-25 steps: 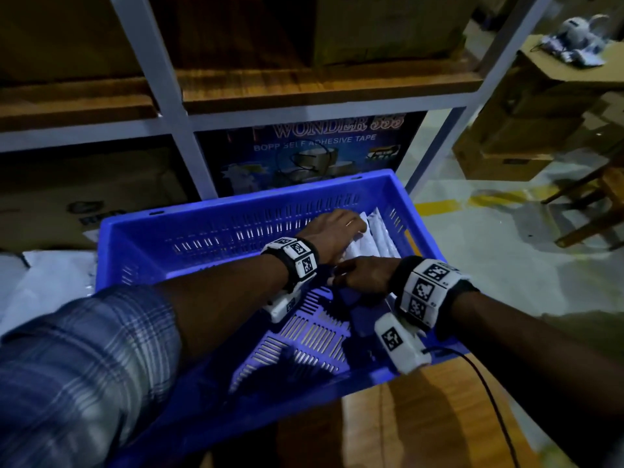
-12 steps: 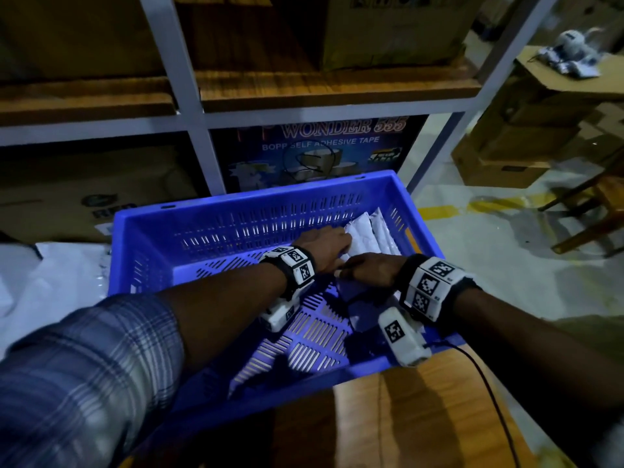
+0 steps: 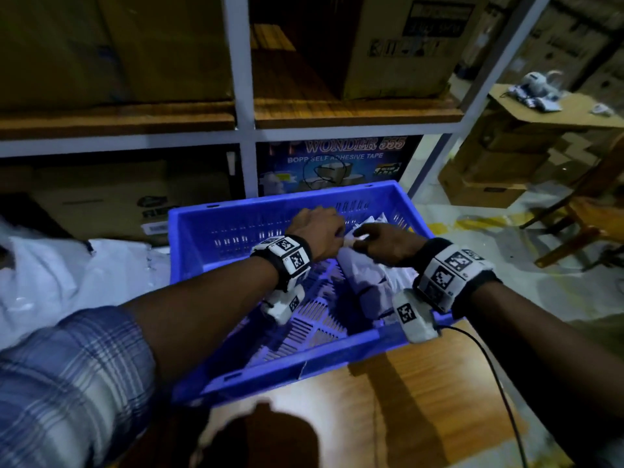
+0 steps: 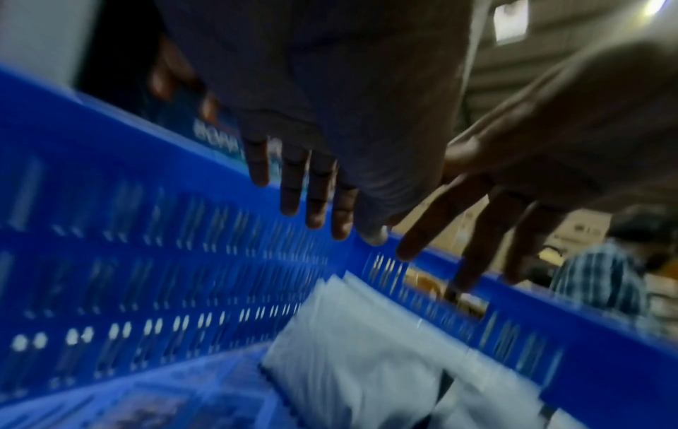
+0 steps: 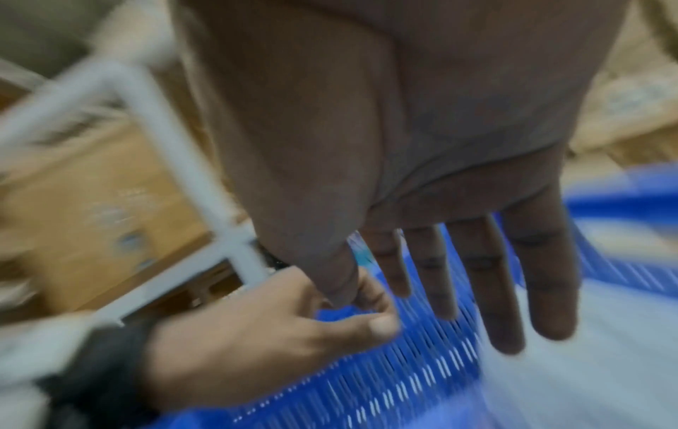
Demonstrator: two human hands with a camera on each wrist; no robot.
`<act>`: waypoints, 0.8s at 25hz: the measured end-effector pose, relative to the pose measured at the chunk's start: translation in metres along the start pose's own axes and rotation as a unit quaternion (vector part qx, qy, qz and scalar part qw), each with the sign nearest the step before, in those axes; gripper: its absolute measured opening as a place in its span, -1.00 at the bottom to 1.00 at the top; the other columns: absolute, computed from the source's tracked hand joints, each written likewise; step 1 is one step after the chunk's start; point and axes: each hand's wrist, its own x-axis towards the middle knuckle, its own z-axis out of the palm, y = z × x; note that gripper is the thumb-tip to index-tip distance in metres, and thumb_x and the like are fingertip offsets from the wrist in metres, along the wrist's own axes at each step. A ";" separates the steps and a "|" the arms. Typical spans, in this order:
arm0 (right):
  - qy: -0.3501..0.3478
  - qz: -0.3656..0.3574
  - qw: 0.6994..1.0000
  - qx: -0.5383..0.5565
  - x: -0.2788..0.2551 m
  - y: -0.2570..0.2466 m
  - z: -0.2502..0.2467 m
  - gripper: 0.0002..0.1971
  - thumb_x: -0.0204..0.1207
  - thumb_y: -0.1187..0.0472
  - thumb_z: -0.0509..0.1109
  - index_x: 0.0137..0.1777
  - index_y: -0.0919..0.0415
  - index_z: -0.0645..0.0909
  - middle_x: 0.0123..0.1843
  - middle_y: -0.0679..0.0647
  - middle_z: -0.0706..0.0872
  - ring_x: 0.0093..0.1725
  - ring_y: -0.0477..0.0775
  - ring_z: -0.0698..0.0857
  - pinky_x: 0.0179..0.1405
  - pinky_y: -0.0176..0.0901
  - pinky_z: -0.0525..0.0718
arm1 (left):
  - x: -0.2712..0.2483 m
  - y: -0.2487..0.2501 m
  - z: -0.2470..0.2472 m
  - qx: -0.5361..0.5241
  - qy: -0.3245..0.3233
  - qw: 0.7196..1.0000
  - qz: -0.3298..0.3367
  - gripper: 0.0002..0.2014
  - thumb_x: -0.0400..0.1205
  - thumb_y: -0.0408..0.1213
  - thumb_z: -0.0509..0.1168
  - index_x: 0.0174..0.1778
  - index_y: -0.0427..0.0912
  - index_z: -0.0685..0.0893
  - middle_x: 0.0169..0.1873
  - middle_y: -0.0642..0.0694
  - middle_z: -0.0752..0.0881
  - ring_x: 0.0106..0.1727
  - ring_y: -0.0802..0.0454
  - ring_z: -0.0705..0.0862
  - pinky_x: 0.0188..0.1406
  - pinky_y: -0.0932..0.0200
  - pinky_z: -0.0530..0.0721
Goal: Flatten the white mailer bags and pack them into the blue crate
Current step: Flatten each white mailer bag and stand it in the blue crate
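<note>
- Head view: your two hands meet over the crate (image 3: 216, 231), toward its far right part. Your left hand (image 3: 317, 231) is knuckles up with the fingers curled under; whether they pinch anything you cannot tell from here. Your right hand (image 3: 385, 243) sits just beside it, thumb and fingers near a white corner of the bags (image 3: 371, 282), which lie along the crate's right wall. More white bags (image 3: 67, 275) lie outside the crate on its left. The crate rests on a wooden top (image 3: 422, 400) in front of a shelf (image 3: 243, 96) with cartons.
- Left wrist view: blurred. Your left hand (image 4: 330, 116) has its fingers (image 4: 290, 191) straight, close together and pointing down above the crate wall (image 4: 146, 232). Your right hand (image 4: 550, 174) reaches in with fingers spread. The bags (image 4: 366, 348) lie below in the crate's corner.
- Right wrist view: blurred. Your right hand (image 5: 403, 130) hangs with fingers (image 5: 543, 275) straight and slightly apart over the bags (image 5: 587, 377). Your left hand (image 5: 257, 333) curls thumb toward forefinger beside your right thumb; what lies between them you cannot tell.
</note>
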 end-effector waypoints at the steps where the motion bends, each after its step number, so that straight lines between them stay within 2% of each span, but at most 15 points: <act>1: 0.040 -0.020 0.998 -0.035 -0.010 -0.008 0.001 -0.51 0.70 -0.07 0.25 0.54 0.15 0.46 0.37 0.18 0.65 0.32 0.19 0.63 0.16 -0.12 0.50 | -0.017 -0.002 -0.015 -0.005 0.012 1.000 -0.017 -0.75 0.63 -0.05 0.32 0.19 0.01 0.69 0.23 -0.06 0.65 0.34 -0.16 0.55 0.28 0.01 0.41; 3: 0.098 -0.056 0.992 -0.056 -0.033 -0.029 0.010 -0.42 0.70 -0.05 0.25 0.67 0.12 0.28 0.60 0.18 0.46 0.55 0.20 0.46 0.39 -0.12 0.39 | -0.057 -0.010 -0.040 -0.030 0.042 0.997 -0.053 -0.67 0.62 -0.13 0.30 0.31 0.04 0.65 0.35 -0.05 0.62 0.41 -0.16 0.51 0.35 -0.01 0.42; 4: 0.124 -0.079 0.988 -0.043 -0.046 -0.043 0.021 -0.38 0.69 -0.05 0.27 0.70 0.11 0.23 0.65 0.16 0.39 0.59 0.18 0.40 0.45 -0.12 0.35 | -0.085 -0.018 -0.050 -0.055 0.068 0.994 -0.073 -0.63 0.62 -0.15 0.29 0.38 0.05 0.62 0.42 -0.04 0.59 0.45 -0.15 0.48 0.38 -0.02 0.42; 8: 0.220 -0.171 0.959 0.044 -0.089 -0.098 0.088 -0.34 0.65 -0.01 0.36 0.69 0.14 0.25 0.65 0.16 0.38 0.61 0.14 0.39 0.55 -0.08 0.31 | -0.195 -0.050 -0.059 -0.122 0.184 0.971 -0.087 -0.52 0.61 -0.12 0.26 0.49 -0.01 0.58 0.47 -0.04 0.58 0.48 -0.14 0.50 0.41 -0.08 0.48; 11: 0.258 -0.225 0.937 0.064 -0.120 -0.149 0.157 -0.35 0.62 0.03 0.40 0.64 0.24 0.33 0.59 0.25 0.46 0.56 0.21 0.45 0.56 -0.02 0.34 | -0.285 -0.081 -0.041 -0.140 0.209 0.964 -0.091 -0.44 0.53 -0.07 0.22 0.50 -0.03 0.57 0.47 -0.09 0.57 0.48 -0.16 0.51 0.42 -0.11 0.52; 14: 0.246 -0.259 0.930 0.084 -0.147 -0.201 0.219 -0.39 0.61 0.06 0.41 0.62 0.22 0.38 0.56 0.23 0.50 0.54 0.21 0.47 0.51 -0.02 0.38 | -0.371 -0.108 -0.021 -0.160 0.200 0.957 -0.136 -0.47 0.58 -0.10 0.27 0.53 0.00 0.56 0.51 -0.09 0.54 0.52 -0.13 0.47 0.45 -0.10 0.50; 17: 0.193 -0.265 0.940 0.096 -0.171 -0.248 0.268 -0.41 0.64 -0.01 0.37 0.63 0.09 0.35 0.57 0.12 0.49 0.50 0.16 0.49 0.39 -0.01 0.49 | -0.442 -0.135 -0.002 -0.175 0.163 0.952 -0.192 -0.49 0.66 -0.15 0.32 0.57 0.04 0.49 0.59 -0.05 0.45 0.60 -0.08 0.37 0.54 -0.13 0.43; 20: 0.145 -0.291 0.939 0.115 -0.177 -0.280 0.303 -0.42 0.62 -0.06 0.36 0.61 0.03 0.37 0.52 0.08 0.54 0.43 0.11 0.56 0.29 0.08 0.64 | -0.485 -0.161 0.010 -0.181 0.151 0.944 -0.232 -0.50 0.69 -0.17 0.31 0.59 0.04 0.46 0.63 -0.02 0.40 0.65 -0.04 0.30 0.60 -0.08 0.36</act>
